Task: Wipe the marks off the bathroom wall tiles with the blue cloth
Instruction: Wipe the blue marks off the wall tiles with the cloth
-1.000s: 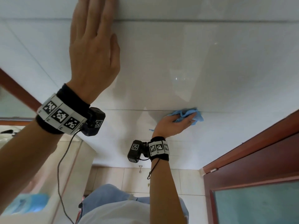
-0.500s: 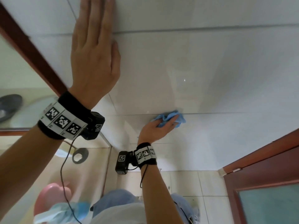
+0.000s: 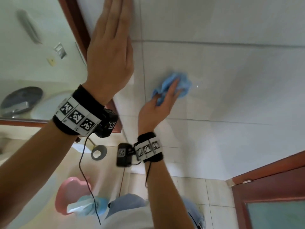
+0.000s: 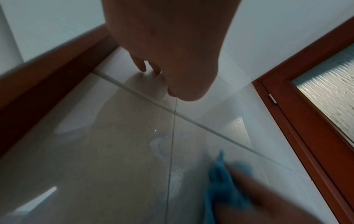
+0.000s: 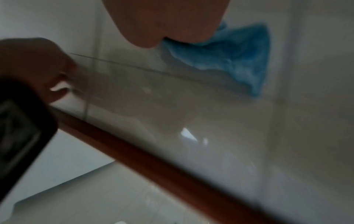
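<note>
My right hand (image 3: 165,100) presses a crumpled blue cloth (image 3: 183,81) against a glossy white wall tile (image 3: 231,71), with its fingers stretched over the cloth. The cloth sits just right of a vertical grout line. The right wrist view shows the cloth (image 5: 229,57) bunched under the heel of my right hand (image 5: 166,18). My left hand (image 3: 113,30) lies flat on the wall, up and to the left, fingers straight and holding nothing. In the left wrist view a faint wet smear (image 4: 159,145) shows on the tile between my left hand (image 4: 162,45) and the blurred cloth (image 4: 220,186).
A brown wooden frame (image 3: 74,22) runs beside my left hand, with glass behind it. A brown door with frosted glass (image 3: 272,187) stands at the lower right. Below are a pink basin (image 3: 72,192), a round floor drain (image 3: 98,152) and pale floor tiles.
My right hand has slid the cloth up the wall, from the horizontal grout line onto the tile above it. My left hand has stayed flat on the wall. The head view has swung.
</note>
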The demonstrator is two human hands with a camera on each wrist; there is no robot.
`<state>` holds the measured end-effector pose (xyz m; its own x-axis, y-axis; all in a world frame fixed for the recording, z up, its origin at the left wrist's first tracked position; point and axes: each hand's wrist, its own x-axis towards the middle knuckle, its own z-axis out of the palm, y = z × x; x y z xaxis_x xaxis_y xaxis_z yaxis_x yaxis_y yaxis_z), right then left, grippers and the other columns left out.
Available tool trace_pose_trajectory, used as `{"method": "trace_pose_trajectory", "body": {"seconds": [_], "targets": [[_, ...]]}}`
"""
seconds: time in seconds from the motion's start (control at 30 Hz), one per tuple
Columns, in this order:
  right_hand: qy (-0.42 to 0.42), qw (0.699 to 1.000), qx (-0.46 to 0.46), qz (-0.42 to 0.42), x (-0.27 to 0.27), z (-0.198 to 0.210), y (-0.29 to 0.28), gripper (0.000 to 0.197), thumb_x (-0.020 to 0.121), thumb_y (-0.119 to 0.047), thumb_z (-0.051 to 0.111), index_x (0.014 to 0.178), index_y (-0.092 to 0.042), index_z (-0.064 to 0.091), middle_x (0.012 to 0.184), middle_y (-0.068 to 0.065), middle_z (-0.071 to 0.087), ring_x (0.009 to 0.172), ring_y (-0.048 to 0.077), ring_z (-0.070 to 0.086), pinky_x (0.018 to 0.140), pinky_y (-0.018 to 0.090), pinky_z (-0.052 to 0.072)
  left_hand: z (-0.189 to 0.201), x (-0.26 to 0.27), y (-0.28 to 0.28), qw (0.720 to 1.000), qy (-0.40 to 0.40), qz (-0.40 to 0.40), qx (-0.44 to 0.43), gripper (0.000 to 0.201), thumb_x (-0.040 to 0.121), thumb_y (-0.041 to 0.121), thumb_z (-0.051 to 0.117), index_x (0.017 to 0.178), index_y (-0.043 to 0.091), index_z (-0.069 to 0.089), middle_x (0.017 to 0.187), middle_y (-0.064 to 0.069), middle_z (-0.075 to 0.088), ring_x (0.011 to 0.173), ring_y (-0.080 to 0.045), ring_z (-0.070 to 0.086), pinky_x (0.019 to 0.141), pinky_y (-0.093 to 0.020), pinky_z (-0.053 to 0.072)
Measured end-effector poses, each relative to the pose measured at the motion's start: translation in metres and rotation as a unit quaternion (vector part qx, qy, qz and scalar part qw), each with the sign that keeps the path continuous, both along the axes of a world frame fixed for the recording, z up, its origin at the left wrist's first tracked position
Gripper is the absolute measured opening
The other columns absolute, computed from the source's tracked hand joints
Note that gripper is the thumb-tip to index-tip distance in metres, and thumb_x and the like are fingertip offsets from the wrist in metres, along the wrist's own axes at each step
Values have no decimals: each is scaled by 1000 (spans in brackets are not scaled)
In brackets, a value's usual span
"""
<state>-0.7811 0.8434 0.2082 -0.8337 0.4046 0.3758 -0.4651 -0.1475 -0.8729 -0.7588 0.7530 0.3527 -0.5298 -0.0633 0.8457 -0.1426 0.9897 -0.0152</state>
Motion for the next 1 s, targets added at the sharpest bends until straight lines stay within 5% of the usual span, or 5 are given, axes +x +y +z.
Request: {"method": "trace_pose_trajectory", "body": {"seconds": [0.1,0.2,0.43,0.73,1.0], "targets": [[133,982,130,26,-27,40,6,72,90,18,44,157,-8,39,171,16,17,157,29,21,121,62,31,-14,13,7,998,-31,-59,13,61,101,-6,34,162,-4,26,170,-22,24,160,-33,21,130,-41,21],[224,928,294,43,-34,77,7,82,78,25,50,153,-5,45,166,23,26,156,35,22,129,49,11,-1,12,5,995,-14,-91,37,63,100,-10,35,162,-3,27,170,-21,24,160,-31,21,130,-43,23],[404,806,433,-15,-82,181,59,58,94,11,50,149,-5,53,160,21,41,150,35,35,124,52,27,36,-1,26,994,35,-98,20,62,103,-6,37,163,-4,21,172,-20,17,162,-33,12,130,-51,20],[363,869,323,-94,-169,344,200,56,101,3,43,154,-15,48,166,6,31,149,1,29,120,22,31,117,-41,85,990,93,-102,-33,69,104,15,47,165,3,19,173,-16,17,161,-34,12,130,-47,22],[275,924,242,-111,-224,334,343,53,106,-2,42,157,-18,43,166,0,34,147,4,38,119,17,28,138,-91,193,989,38,-138,-39,88,99,37,62,168,14,13,176,-9,9,163,-28,8,128,-49,24]]}}
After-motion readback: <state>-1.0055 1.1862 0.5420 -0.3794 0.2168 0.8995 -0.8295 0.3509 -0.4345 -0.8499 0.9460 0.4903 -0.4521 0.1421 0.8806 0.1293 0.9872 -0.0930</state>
